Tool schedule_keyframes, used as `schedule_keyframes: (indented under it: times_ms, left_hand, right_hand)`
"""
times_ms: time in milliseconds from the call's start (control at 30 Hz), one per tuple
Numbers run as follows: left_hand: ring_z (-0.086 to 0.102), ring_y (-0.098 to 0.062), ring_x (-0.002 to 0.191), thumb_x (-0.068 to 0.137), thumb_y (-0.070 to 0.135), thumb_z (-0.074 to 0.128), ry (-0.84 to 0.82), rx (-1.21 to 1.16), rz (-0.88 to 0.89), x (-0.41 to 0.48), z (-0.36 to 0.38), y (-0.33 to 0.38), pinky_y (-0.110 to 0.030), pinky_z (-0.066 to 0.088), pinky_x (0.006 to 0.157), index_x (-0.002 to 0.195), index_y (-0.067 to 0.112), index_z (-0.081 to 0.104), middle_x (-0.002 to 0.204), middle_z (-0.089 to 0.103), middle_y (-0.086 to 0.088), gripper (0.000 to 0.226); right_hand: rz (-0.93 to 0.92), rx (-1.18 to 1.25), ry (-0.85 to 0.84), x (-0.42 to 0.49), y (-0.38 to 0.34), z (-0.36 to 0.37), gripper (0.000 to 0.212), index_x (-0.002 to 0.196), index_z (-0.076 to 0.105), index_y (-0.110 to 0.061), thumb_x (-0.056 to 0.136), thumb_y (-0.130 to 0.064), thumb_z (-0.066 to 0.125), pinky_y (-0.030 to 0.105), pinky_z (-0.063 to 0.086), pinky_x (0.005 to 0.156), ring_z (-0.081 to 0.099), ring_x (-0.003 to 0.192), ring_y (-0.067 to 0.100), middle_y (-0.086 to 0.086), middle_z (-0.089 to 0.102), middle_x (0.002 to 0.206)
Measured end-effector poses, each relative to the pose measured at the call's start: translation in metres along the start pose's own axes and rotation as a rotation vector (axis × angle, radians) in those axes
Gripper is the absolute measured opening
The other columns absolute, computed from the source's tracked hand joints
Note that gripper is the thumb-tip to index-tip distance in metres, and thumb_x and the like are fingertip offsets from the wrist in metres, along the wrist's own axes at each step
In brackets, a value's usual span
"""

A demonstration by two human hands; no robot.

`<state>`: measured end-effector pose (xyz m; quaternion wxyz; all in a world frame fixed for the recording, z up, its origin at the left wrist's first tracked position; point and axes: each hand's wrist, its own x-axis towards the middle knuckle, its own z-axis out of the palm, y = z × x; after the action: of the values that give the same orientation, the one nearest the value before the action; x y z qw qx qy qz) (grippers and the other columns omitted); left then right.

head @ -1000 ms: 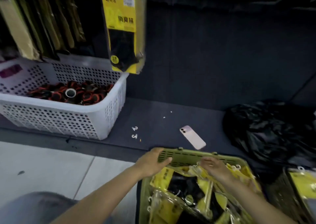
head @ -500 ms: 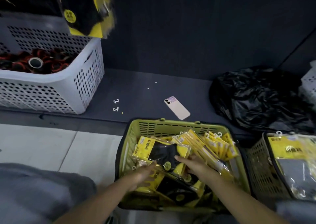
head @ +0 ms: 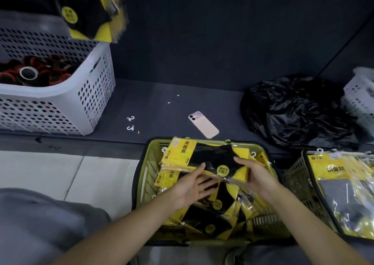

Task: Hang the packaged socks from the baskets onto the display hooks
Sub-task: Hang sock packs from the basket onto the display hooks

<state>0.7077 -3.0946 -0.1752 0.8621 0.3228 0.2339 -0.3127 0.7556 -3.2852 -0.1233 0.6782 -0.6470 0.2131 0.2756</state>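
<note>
Over the far end of the green basket [head: 150, 169] the right hand [head: 260, 178] pinches the top sock pack [head: 204, 156], thumb above, while the left hand [head: 192, 189], fingers straight, steadies its near edge; best to lift it level, clear of the packs [head: 210, 222] beneath, hanger leading.

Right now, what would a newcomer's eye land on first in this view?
The yellow-and-black sock pack, gripped by the right hand with the left hand at its near edge, above the green basket full of more packs at bottom centre. Next, the pink phone lying on the dark shelf just behind that basket, and the crumpled black bag to its right.
</note>
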Motion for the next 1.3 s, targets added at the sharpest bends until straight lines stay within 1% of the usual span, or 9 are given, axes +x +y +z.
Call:
schedule_keyframes:
  times_ms: [200,300,500,567,700,900,1033,1167,1300]
  left_hand:
    - [0.067,-0.019,0.087,0.084,0.022,0.063,-0.04,0.067,0.297,-0.027,0.035,0.054,-0.035,0.058,0.078,0.103,0.007,0.051,0.094,0.069,-0.011,0.027]
    - [0.069,-0.015,0.09,0.089,0.021,0.061,0.046,0.277,0.497,-0.055,0.048,0.091,-0.031,0.057,0.08,0.099,0.015,0.053,0.106,0.071,-0.006,0.015]
    - [0.067,0.007,0.075,0.091,0.025,0.06,0.232,0.628,0.834,-0.12,0.052,0.171,-0.012,0.052,0.062,0.094,0.024,0.062,0.081,0.073,0.016,0.003]
    - [0.066,0.01,0.084,0.088,0.031,0.063,0.271,0.666,0.901,-0.137,0.047,0.193,-0.016,0.051,0.074,0.101,0.029,0.064,0.09,0.072,0.024,0.013]
    - [0.065,-0.001,0.103,0.079,0.037,0.069,0.27,0.571,0.988,-0.158,0.03,0.222,-0.03,0.047,0.093,0.111,0.032,0.064,0.109,0.07,0.016,0.033]
    - [0.067,-0.007,0.101,0.073,0.039,0.073,0.315,0.59,1.073,-0.185,0.004,0.26,-0.026,0.051,0.088,0.115,0.024,0.066,0.109,0.072,0.009,0.045]
    - [0.07,-0.005,0.089,0.071,0.033,0.079,0.389,0.611,1.123,-0.204,-0.014,0.284,-0.008,0.051,0.063,0.097,0.028,0.071,0.097,0.075,0.01,0.027]
    - [0.068,0.004,0.08,0.07,0.05,0.071,0.416,0.668,1.093,-0.215,-0.031,0.296,-0.01,0.051,0.063,0.102,0.028,0.067,0.085,0.073,0.02,0.039]
    - [0.064,-0.013,0.096,0.075,0.055,0.061,0.397,0.586,0.993,-0.229,-0.046,0.309,-0.034,0.045,0.095,0.103,0.023,0.071,0.1,0.069,0.006,0.044]
  right_hand:
    - [-0.132,0.12,-0.244,-0.018,-0.025,0.012,0.051,0.125,0.061,-0.011,0.079,-0.032,0.067,0.041,0.047,0.098,0.063,0.114,0.024,0.007,0.067,0.122]
    - [-0.252,0.041,-0.242,-0.023,-0.043,0.029,0.064,0.129,0.055,-0.011,0.072,-0.035,0.073,0.028,0.055,0.078,0.068,0.101,0.018,0.007,0.068,0.12]
    - [-0.543,-0.103,-0.14,-0.034,-0.093,0.07,0.067,0.124,0.052,-0.025,0.064,-0.048,0.07,0.027,0.05,0.09,0.062,0.112,0.015,0.004,0.062,0.124]
    - [-0.61,-0.124,-0.176,-0.038,-0.114,0.094,0.061,0.121,0.054,-0.026,0.066,-0.047,0.069,0.028,0.048,0.096,0.06,0.115,0.013,0.001,0.063,0.125]
    - [-0.694,-0.162,-0.273,-0.039,-0.146,0.155,0.049,0.121,0.057,-0.023,0.075,-0.035,0.071,0.025,0.048,0.097,0.062,0.112,0.005,-0.004,0.064,0.123]
    - [-0.792,-0.122,-0.282,-0.041,-0.179,0.243,0.031,0.111,0.06,-0.026,0.081,-0.027,0.07,0.008,0.049,0.074,0.063,0.1,0.003,-0.003,0.064,0.111]
    - [-0.799,-0.146,-0.319,-0.04,-0.193,0.282,0.034,0.11,0.062,-0.018,0.081,-0.033,0.071,0.028,0.053,0.089,0.066,0.102,0.015,0.004,0.068,0.111]
    - [-0.81,-0.149,-0.312,-0.036,-0.195,0.308,0.04,0.12,0.06,-0.014,0.085,-0.031,0.069,0.037,0.05,0.098,0.065,0.106,0.017,0.002,0.07,0.111]
    - [-0.856,-0.085,-0.312,-0.036,-0.199,0.32,0.024,0.112,0.063,-0.016,0.089,-0.024,0.063,0.038,0.053,0.092,0.068,0.099,0.019,0.004,0.073,0.103]
